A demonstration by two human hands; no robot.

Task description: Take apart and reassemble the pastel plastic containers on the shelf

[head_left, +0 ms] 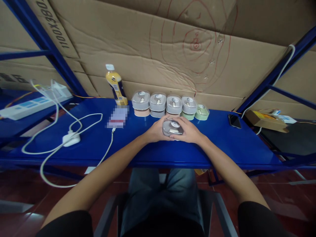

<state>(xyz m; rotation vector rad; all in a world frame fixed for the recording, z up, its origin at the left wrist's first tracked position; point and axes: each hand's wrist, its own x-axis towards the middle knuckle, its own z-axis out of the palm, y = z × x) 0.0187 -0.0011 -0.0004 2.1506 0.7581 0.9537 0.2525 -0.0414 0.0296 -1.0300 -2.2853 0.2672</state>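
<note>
Both hands are wrapped round one small rounded box [169, 126] with a clear lid, a round white label and a pale clip on top. My left hand [156, 130] grips its left side, and my right hand [189, 130] grips its right side with the thumb along the front. The hands cover most of its lower part. Just behind stand several similar boxes in a row, stacked in pairs: one stack has a pink base [142, 113], another a grey base [157, 114]. At the right end, a single green box [202, 113] sits lower than the stacks.
On the blue table [222, 144] stand a yellow drink bottle [116, 86] and a blurred-out phone-like item [118, 117] with a white cable. A charger [71, 139] with looped cable lies left. A dark phone [234, 121] is at right. Cardboard [123, 42] walls the back.
</note>
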